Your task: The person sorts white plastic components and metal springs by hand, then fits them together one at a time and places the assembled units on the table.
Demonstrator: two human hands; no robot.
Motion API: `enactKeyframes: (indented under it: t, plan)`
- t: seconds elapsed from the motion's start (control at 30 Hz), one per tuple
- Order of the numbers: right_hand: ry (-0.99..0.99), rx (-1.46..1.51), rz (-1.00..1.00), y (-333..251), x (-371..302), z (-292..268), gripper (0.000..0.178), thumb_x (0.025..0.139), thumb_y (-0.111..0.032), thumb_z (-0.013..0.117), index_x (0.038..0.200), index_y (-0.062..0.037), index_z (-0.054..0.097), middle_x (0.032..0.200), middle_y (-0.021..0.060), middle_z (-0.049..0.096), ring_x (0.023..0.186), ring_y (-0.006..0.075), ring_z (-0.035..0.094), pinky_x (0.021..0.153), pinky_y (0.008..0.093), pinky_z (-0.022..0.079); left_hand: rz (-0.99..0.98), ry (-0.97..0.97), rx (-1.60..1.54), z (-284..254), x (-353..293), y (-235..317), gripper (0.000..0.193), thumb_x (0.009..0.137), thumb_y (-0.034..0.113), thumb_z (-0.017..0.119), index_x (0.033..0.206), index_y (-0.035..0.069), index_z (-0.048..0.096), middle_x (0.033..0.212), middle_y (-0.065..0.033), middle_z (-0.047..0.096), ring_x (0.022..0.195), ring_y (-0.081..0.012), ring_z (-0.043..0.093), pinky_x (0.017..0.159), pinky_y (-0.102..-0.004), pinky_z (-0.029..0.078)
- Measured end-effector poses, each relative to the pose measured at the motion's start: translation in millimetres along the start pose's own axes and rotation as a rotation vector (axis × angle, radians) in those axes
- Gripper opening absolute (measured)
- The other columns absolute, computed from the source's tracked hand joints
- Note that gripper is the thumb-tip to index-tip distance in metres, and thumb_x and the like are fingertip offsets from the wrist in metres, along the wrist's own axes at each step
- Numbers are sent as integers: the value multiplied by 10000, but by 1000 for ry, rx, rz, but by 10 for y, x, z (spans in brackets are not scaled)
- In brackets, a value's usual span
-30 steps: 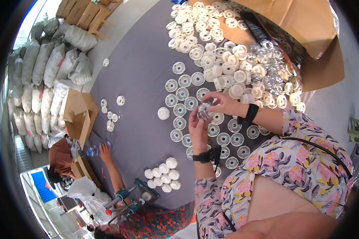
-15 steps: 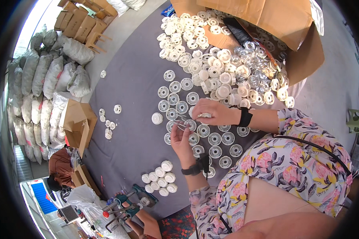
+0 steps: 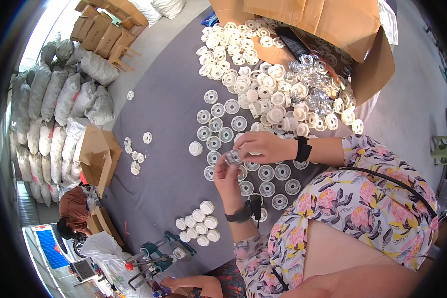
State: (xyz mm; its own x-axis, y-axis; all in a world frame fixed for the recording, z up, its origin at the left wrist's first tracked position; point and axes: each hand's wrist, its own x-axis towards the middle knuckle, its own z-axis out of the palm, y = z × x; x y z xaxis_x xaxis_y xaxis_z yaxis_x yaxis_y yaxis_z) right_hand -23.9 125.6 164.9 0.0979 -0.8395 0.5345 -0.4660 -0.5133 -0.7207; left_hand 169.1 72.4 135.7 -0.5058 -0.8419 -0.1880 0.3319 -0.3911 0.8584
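Grey cloth covers the floor where the person sits, and on it lie scores of small round plastic parts. Just ahead of the hands, flat white rings are laid out in loose rows, while farther off a thick heap of white caps runs up to an open cardboard box, with a cluster of clear shiny pieces beside it. The left hand is raised, fingers curled narrowly around a small clear round part, which sits at the fingertips above the rows of rings. The right hand comes in from the right, wearing a black wristband, and its fingers close on the same part from above, so both hands pinch it between them. A dark watch is on the left wrist, and floral sleeves cover both arms. Near the left forearm stands a tight group of finished white caps, set upright and touching one another. A single white cap lies alone to the left of the rows, and a few more rings are scattered near a smaller open cardboard box. Along the left edge, stuffed white sacks are piled against each other, and flat cardboard cartons are stacked at the top. At the lower left another person in a brown top bends over, and a green hand press stands by the cloth's edge.
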Motion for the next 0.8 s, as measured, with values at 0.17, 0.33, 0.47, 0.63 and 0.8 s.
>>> enactKeyframes:
  t: [0.17, 0.33, 0.47, 0.63, 0.8]
  plan:
    - [-37, 38, 32, 46, -135, 58, 278, 825, -226, 639, 1067, -102, 582, 1031, 81, 584, 921, 226, 587, 736, 321, 490, 141, 227, -99, 55, -27, 127, 404, 758, -128, 568, 1132, 10, 505, 1069, -77, 563, 980, -138, 550, 783, -262, 478]
    - [-192, 1106, 906, 112, -45, 142, 514, 894, -387, 541, 1265, -49, 430, 1153, 133, 541, 958, 252, 602, 739, 341, 529, 210, -130, 318, 112, -185, 180, 476, 767, -135, 544, 1212, 17, 469, 1188, -101, 542, 1041, -193, 549, 916, -325, 436]
    - [-341, 1329, 967, 110, -55, 122, 456, 906, -350, 533, 1223, -36, 440, 1111, 89, 571, 900, 221, 630, 700, 323, 545, 209, -264, 493, -20, -204, 159, 477, 737, -144, 550, 1182, 26, 519, 1170, -63, 553, 1000, -151, 546, 868, -286, 430]
    - [-354, 953, 1040, 58, -59, 32, 417, 885, -296, 575, 1188, -24, 484, 1092, 84, 586, 871, 192, 628, 661, 292, 547, 171, -349, 690, -64, -207, 161, 446, 715, -114, 586, 1123, 66, 586, 1156, -28, 566, 963, -118, 532, 790, -262, 427]
    - [-269, 754, 934, 102, -69, 30, 423, 833, -213, 644, 1192, -39, 503, 1026, 70, 603, 821, 151, 620, 650, 268, 540, -44, -210, 230, -48, -163, 170, 435, 749, -110, 576, 1167, 2, 536, 1112, -78, 579, 944, -144, 579, 804, -265, 482]
